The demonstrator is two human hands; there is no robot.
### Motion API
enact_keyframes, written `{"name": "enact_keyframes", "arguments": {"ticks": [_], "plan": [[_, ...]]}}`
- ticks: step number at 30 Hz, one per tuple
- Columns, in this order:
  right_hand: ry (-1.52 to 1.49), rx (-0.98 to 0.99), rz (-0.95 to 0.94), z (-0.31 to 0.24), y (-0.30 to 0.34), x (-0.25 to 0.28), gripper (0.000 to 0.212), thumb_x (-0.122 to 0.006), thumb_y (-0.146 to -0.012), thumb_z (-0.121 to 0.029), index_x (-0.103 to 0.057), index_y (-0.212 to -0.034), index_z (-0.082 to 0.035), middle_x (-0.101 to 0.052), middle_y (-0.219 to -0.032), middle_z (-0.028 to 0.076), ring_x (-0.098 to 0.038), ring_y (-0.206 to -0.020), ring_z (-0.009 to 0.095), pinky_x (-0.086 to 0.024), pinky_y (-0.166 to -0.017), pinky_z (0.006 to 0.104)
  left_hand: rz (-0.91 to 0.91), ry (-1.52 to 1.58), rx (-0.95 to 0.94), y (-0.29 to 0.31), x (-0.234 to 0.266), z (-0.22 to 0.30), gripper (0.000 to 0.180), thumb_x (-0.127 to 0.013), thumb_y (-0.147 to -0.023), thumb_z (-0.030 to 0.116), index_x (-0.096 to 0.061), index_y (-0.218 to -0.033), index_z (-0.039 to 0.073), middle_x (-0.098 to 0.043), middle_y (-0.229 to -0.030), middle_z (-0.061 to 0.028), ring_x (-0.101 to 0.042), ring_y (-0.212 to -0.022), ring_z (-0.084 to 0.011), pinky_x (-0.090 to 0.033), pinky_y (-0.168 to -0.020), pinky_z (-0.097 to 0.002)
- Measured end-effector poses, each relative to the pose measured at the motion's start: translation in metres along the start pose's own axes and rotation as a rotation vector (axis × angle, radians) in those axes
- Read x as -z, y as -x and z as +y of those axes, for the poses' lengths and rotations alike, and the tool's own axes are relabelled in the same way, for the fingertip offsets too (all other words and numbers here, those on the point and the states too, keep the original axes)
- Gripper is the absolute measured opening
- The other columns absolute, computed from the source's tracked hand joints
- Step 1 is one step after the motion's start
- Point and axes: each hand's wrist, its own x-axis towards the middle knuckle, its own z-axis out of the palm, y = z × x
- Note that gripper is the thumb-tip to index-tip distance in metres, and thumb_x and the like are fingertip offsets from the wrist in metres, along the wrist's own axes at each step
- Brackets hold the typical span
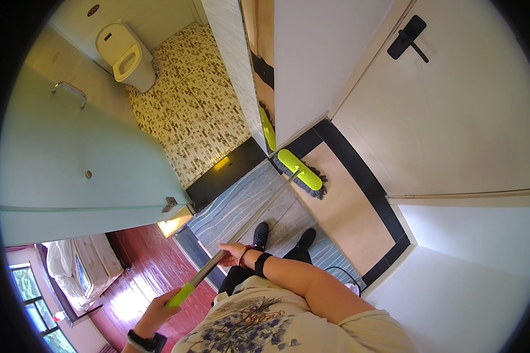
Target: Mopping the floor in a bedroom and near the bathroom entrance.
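A mop (300, 169) with a lime-green head and grey fringe rests on the floor, across the border between a blue-grey mat (235, 203) and beige tile. Its metal pole slants down toward me and ends in a green grip. My left hand (156, 310) is closed around that grip at the lower left. Farther up the pole, my right hand (232, 254) is wrapped round the metal shaft. Both my shoes stand on the mat, near the pole's middle.
A closed white door (453, 106) with a black handle stands at right. Left, a frosted glass door (88, 153) opens by a tiled bathroom floor (188, 100) with a toilet (126, 59). A mirror (264, 76) reflects the mop. Wood flooring (141, 265) leads toward a bed (85, 270).
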Motion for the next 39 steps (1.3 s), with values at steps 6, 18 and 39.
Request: {"name": "enact_keyframes", "arguments": {"ticks": [6, 18, 39], "plan": [[-0.066, 0.146, 0.149, -0.04, 0.014, 0.03, 0.033, -0.055, -0.078, -0.032, -0.053, -0.084, 0.0, -0.058, -0.077, 0.014, -0.059, -0.069, 0.025, -0.051, -0.062, 0.0351, -0.04, -0.074, -0.098, -0.045, -0.013, 0.026, 0.049, -0.057, -0.074, 0.007, -0.043, -0.121, 0.011, -0.047, -0.067, 0.0034, -0.039, -0.053, -0.0033, -0.034, -0.048, -0.0169], [0.574, 0.609, 0.97, -0.116, 0.07, 0.074, 0.04, -0.051, -0.078, -0.02, -0.04, -0.111, 0.0, -0.054, -0.092, 0.022, -0.055, -0.085, 0.033, -0.047, -0.072, 0.0397, -0.141, -0.182, -0.432, -0.171, -0.073, 0.107, 0.053, -0.058, -0.072, 0.01, -0.041, -0.122, 0.012, -0.05, -0.067, -0.0015, -0.041, -0.053, -0.0077, -0.037, -0.048, -0.0225], [1.741, 0.865, 0.328, -0.033, 0.013, -0.022, 0.017, -0.062, -0.062, -0.018, -0.056, -0.073, -0.007, -0.055, -0.073, 0.01, -0.055, -0.073, 0.028, -0.043, -0.065, 0.0361, -0.234, -0.407, -0.414, -0.089, 0.044, -0.008, 0.059, -0.059, -0.071, 0.013, -0.035, -0.125, 0.01, -0.057, -0.08, -0.0084, -0.052, -0.065, -0.0145, -0.043, -0.062, -0.0252]]}}
